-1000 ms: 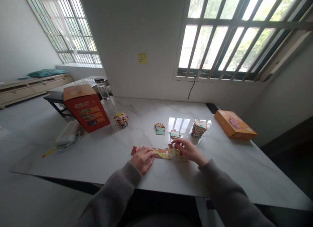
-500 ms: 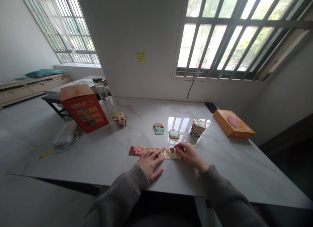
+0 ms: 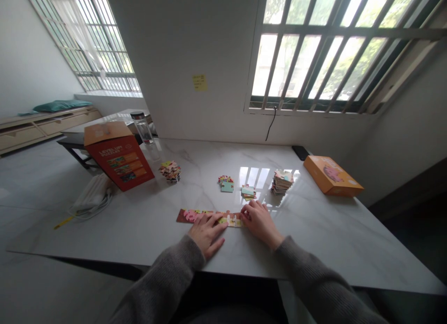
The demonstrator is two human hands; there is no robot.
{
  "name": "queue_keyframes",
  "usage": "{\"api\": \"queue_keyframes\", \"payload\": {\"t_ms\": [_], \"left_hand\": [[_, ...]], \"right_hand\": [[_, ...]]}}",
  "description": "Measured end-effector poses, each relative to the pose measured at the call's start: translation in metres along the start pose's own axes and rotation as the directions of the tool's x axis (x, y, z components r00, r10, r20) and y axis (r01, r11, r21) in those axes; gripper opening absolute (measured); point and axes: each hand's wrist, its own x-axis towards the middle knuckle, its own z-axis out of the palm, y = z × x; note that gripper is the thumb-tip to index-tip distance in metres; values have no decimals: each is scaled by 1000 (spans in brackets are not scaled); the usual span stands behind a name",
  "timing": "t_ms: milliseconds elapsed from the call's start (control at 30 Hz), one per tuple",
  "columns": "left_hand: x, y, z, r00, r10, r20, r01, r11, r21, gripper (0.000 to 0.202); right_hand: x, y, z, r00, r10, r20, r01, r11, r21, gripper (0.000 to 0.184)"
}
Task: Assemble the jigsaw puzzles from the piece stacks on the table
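Note:
A row of joined jigsaw pieces [image 3: 187, 216], brown along the top with pink shapes at its left end, lies on the white marbled table. My left hand [image 3: 206, 232] rests palm down across the middle of this row, fingers stretched out and covering part of it. At the right end, my right hand [image 3: 260, 223] has its thumb and fingertips closed on a brown and yellow puzzle piece [image 3: 238, 220]. That piece sits against the row with no visible gap; my fingers hide its right side.
Beyond my hands lie two small piles of pieces, one on the left [image 3: 227, 186] and one on the right [image 3: 248, 192]. Taller stacks stand farther left [image 3: 170, 172] and right [image 3: 281, 182]. A red box [image 3: 127, 163], a glass bottle [image 3: 143, 128], an orange box [image 3: 333, 176] and a phone [image 3: 300, 152] flank them.
My right hand has moved left with the puzzle piece, and the gap between it and the row has closed. The row and my left hand have shifted slightly left.

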Motion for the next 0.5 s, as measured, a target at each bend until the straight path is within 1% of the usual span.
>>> {"api": "queue_keyframes", "payload": {"t_ms": [100, 167, 233, 333, 433, 500], "left_hand": [[9, 5, 2, 999, 35, -12, -35, 999, -40, 36], [16, 9, 5, 997, 83, -5, -83, 994, -72, 39], [22, 15, 7, 994, 108, 15, -107, 992, -62, 45], [26, 21, 10, 995, 85, 55, -84, 996, -5, 49], [25, 24, 11, 995, 70, 74, -72, 997, 20, 49], [24, 25, 11, 995, 65, 78, -67, 998, 21, 49]], "right_hand": [[-2, -3, 2, 1000, -7, -29, 6, 999, -41, 10], [-3, -4, 4, 999, -14, -39, 12, 999, -53, 11], [-3, -2, 5, 998, -33, -50, 30, 998, -49, 10], [-3, 10, 1, 993, -75, -93, 77, 997, 21, 12], [-8, 28, -11, 985, -93, -143, 114, 983, 144, 17], [-16, 38, -21, 987, -112, -112, 133, 969, 209, 18]]}}
